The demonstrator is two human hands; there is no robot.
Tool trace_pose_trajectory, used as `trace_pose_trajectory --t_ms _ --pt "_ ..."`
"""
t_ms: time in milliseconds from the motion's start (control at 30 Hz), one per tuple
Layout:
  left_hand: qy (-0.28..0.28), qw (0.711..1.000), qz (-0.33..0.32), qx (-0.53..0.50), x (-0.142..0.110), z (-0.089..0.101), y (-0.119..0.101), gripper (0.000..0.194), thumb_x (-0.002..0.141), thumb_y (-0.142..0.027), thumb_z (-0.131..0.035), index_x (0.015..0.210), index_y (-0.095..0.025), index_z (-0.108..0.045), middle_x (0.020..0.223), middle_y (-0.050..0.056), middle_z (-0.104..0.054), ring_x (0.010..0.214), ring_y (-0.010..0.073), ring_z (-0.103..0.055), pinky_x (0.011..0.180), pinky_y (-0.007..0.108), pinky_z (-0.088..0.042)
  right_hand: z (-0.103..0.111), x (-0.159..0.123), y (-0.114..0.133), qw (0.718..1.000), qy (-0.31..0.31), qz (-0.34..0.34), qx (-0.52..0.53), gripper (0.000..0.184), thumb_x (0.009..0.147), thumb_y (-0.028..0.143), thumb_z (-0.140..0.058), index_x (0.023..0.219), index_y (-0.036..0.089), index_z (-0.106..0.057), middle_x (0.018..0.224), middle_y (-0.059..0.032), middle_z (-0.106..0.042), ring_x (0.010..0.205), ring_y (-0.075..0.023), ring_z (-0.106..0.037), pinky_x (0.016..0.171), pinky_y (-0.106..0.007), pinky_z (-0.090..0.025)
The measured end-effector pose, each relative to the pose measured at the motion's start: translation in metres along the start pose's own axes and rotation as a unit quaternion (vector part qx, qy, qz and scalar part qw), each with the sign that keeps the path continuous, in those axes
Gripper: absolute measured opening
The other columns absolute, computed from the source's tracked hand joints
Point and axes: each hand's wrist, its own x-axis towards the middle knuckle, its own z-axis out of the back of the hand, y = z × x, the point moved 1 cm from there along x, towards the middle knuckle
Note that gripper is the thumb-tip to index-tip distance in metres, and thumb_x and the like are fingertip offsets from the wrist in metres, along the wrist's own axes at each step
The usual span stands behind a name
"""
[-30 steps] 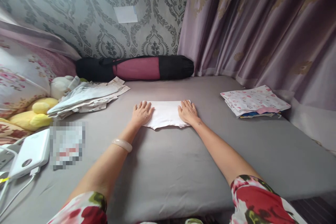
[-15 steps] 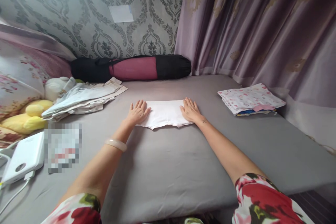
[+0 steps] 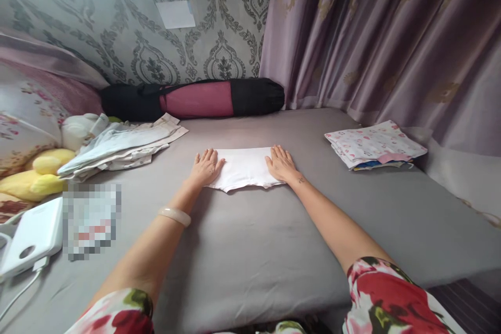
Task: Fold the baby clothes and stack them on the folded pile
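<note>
A white folded garment (image 3: 246, 168) lies flat in the middle of the grey sheet (image 3: 250, 250), its wavy edge toward me. My left hand (image 3: 205, 168) rests palm down on its left end, fingers stretched out and pointing away from me. On the right end lies my right hand (image 3: 281, 163), also flat with the fingers a little apart. Neither hand grips the cloth. The parts of the garment under both palms are hidden.
To the left are a pile of folded clothes (image 3: 121, 143), a yellow plush toy (image 3: 43, 172) and a white power bank (image 3: 33, 237) with cables. Folded printed clothes (image 3: 376, 143) lie at right. A black and maroon long bag (image 3: 195, 99) lies along the wall.
My right hand has shifted very slightly left on the white garment. My left hand stays in place, and the camera view has moved a little.
</note>
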Motion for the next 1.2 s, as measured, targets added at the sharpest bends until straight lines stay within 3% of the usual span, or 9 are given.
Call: trace_pose_trajectory --t_ms 167,300,467,767,1000,1200 --pt "-0.008 1.000 0.002 0.022 0.000 0.007 -0.010 0.061 0.100 -0.043 -0.023 0.143 -0.004 -0.041 0.156 0.020 -0.035 0.148 0.0327 -0.024 0.119 0.058 -0.016 0.006 0.000 0.011 1.000 0.008 -0.006 -0.004 0.064 0.101 0.039 -0.020 0.152 0.002 -0.028 0.161 -0.0163 -0.023 0.150 -0.0260 -0.015 0.122 -0.047 -0.007" --pt "-0.051 0.998 -0.006 0.026 -0.003 0.006 -0.037 0.056 0.100 -0.037 -0.026 0.141 -0.003 -0.044 0.153 0.021 -0.040 0.147 0.0309 -0.027 0.120 0.053 -0.019 0.002 0.000 0.032 1.000 -0.020 0.011 0.019 0.063 0.101 0.039 -0.020 0.151 0.002 -0.030 0.161 -0.0164 -0.025 0.150 -0.0268 -0.015 0.121 -0.046 -0.007" --pt "-0.048 0.998 -0.026 -0.020 -0.012 -0.007 -0.067 0.061 0.100 -0.043 -0.024 0.145 -0.005 -0.039 0.155 0.019 -0.038 0.147 0.0293 -0.029 0.119 0.049 -0.024 -0.012 -0.001 0.047 0.999 -0.031 0.012 0.040 0.062 0.101 0.038 -0.021 0.151 0.002 -0.030 0.161 -0.0156 -0.026 0.149 -0.0262 -0.018 0.121 -0.046 -0.010" --pt "-0.056 0.998 -0.016 -0.023 -0.013 -0.012 -0.067 0.060 0.100 -0.043 -0.026 0.146 -0.006 -0.038 0.155 0.019 -0.037 0.147 0.0294 -0.029 0.119 0.048 -0.025 -0.013 0.000 0.046 0.999 -0.029 0.007 0.044 0.060 0.101 0.036 -0.024 0.151 0.003 -0.031 0.160 -0.0158 -0.026 0.150 -0.0264 -0.017 0.121 -0.046 -0.009" --pt "-0.101 0.994 -0.028 -0.018 -0.019 -0.008 -0.082 0.052 0.100 -0.034 -0.028 0.138 -0.004 -0.045 0.149 0.021 -0.045 0.143 0.0308 -0.036 0.116 0.048 -0.029 -0.008 -0.008 0.068 0.996 -0.050 0.033 0.062 0.057 0.100 0.028 -0.029 0.149 0.002 -0.035 0.159 -0.0178 -0.030 0.148 -0.0280 -0.021 0.121 -0.047 -0.012" --pt "-0.109 0.993 -0.045 -0.030 -0.030 -0.010 -0.094 0.047 0.099 -0.025 -0.027 0.137 -0.004 -0.045 0.150 0.022 -0.044 0.144 0.0306 -0.034 0.116 0.047 -0.030 -0.020 -0.009 0.078 0.993 -0.076 0.056 0.065 0.054 0.100 0.025 -0.027 0.148 0.003 -0.038 0.158 -0.0159 -0.032 0.148 -0.0260 -0.022 0.121 -0.044 -0.013"
